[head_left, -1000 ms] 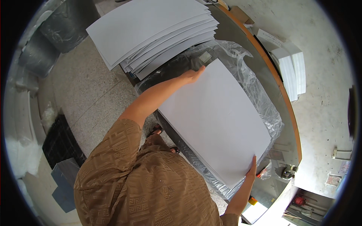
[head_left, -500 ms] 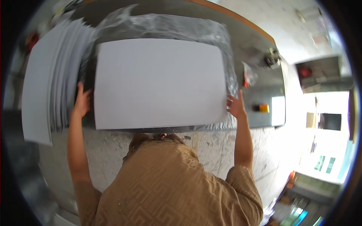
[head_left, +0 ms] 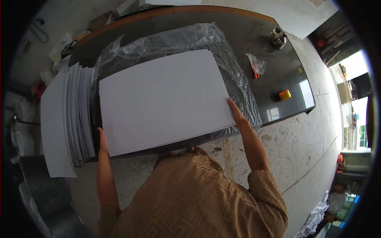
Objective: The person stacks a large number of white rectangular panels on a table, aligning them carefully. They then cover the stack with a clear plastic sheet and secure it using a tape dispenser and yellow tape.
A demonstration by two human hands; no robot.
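Left hand by left end of white paper, right hand by right end; I see them wide apart since paper is wide. Paper lies over clear plastic on table. Hands part hidden; can't tell if they grip.

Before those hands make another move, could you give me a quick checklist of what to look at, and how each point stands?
1. Left hand at the left edge of the white sheets: ok.
2. Right hand at their right edge: ok.
3. Firm hold on the sheets: cannot tell, their underside is hidden.
4. Fanned stack on the left standing apart from these sheets: ok, a dark gap shows.
5. Clear plastic smooth: not ok, wrinkled beyond the far and right edges.
6. Yellow-orange object away from the sheets: ok, off to the right on the dark tabletop.
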